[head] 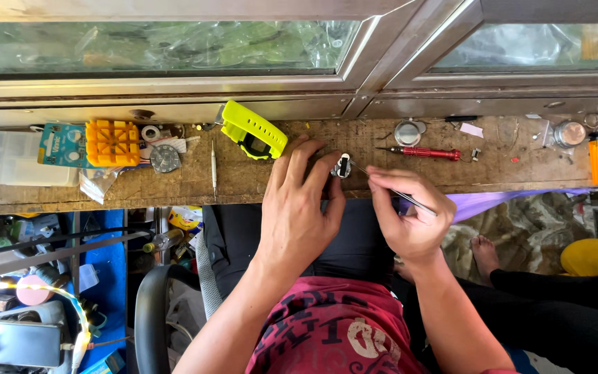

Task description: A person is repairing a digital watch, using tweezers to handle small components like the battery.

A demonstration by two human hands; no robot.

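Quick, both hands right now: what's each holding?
Left hand: fingers pinning a small metal watch part on the wooden bench.
Right hand: closed on tweezers, tip at the part.

Watch case [342,165]: small, silvery metal with a dark centre, lying on the worn wooden bench near its front edge, pinched at the left fingertips. Partly hidden; which face is up cannot be told.

Tweezers [401,196]: thin, metallic, slanted, tip touching the case, rear end held in the right fingers.
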